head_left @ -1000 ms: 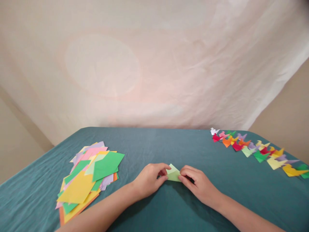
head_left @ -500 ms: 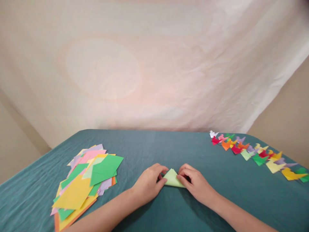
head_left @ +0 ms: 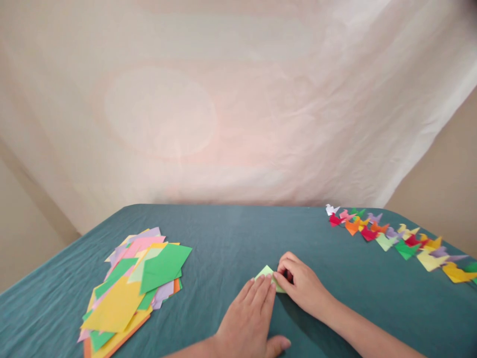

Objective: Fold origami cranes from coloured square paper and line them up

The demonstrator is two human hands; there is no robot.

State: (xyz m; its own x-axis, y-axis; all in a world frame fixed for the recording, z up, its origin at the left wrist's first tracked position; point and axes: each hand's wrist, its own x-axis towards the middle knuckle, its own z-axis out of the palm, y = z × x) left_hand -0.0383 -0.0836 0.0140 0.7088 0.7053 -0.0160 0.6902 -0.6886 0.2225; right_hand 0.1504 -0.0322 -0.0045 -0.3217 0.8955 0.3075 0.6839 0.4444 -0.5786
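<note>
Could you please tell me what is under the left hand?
The left hand covers part of a light green paper; its far corner shows, but the part beneath is hidden.

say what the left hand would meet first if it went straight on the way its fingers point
The pale green paper first: the left hand has its fingers on it. Just past that, the right hand may be near the line, though depth is unclear.
</note>
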